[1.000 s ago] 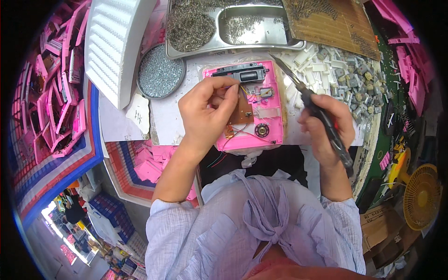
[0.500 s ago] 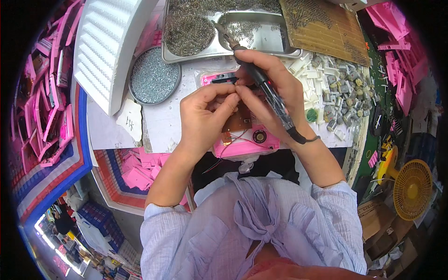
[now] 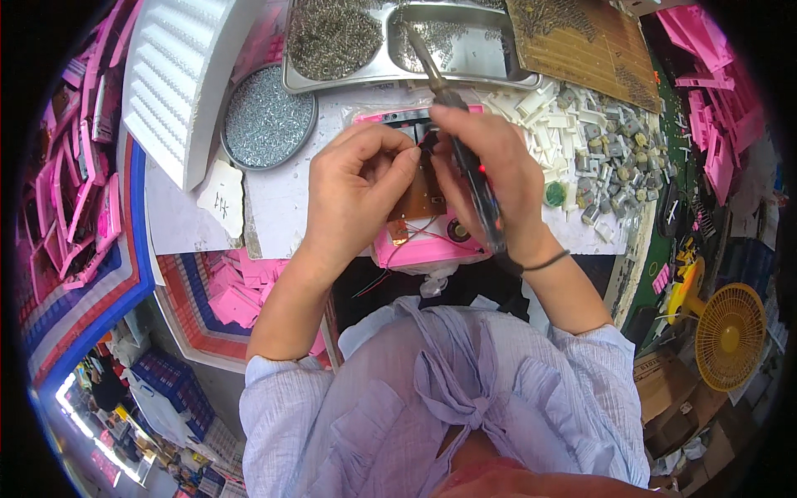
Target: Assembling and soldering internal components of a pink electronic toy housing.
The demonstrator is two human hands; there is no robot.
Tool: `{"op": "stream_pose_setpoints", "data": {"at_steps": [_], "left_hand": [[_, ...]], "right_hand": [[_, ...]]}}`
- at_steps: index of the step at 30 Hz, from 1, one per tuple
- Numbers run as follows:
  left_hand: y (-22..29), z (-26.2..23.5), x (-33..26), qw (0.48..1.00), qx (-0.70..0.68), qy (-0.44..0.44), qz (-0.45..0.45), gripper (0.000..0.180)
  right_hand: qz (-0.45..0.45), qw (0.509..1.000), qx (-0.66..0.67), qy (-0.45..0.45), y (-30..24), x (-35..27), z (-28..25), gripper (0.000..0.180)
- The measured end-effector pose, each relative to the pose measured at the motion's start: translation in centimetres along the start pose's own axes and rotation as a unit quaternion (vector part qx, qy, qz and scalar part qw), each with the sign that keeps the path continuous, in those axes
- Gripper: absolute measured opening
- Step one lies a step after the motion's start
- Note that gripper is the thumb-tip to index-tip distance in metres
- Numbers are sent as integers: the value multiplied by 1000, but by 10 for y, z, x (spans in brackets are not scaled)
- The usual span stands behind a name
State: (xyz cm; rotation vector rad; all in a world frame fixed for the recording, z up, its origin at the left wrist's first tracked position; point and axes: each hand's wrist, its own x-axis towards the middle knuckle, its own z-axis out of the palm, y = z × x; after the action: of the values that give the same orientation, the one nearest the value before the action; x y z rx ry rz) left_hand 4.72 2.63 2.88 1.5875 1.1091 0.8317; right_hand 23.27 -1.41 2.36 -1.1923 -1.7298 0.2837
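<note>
since a moment ago both hands have drawn closer over the pink casing (image 3: 419,245) on the desk (image 3: 278,203). right hand (image 3: 486,170) grips a dark screwdriver (image 3: 465,158); left hand (image 3: 357,187) pinches at the brown circuit board (image 3: 419,195) inside.

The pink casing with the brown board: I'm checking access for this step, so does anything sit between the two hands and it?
Nothing visible does. The left hand pinches right at the brown board in the pink casing, and the right hand holds the dark pen-shaped tool over it. The fingers hide the exact working spot.
</note>
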Motion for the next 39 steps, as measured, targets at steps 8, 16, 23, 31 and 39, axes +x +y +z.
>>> {"op": "stream_pose_setpoints", "data": {"at_steps": [8,16,23,31,39], "left_hand": [[7,3,6,983,149,-7,107,8],[7,9,6,975,189,6,115,8],[5,10,6,972,196,14,126,8],[4,10,6,972,197,15,126,8],[3,10,6,974,194,16,119,8]], "right_hand": [[17,998,-47,-48,-7,-35,-17,61],[50,991,118,46,0,-37,-69,32],[-31,995,89,-33,8,-38,-66,33],[-38,995,76,-58,9,-33,-56,37],[-48,995,80,-45,10,-32,-52,38]]}}
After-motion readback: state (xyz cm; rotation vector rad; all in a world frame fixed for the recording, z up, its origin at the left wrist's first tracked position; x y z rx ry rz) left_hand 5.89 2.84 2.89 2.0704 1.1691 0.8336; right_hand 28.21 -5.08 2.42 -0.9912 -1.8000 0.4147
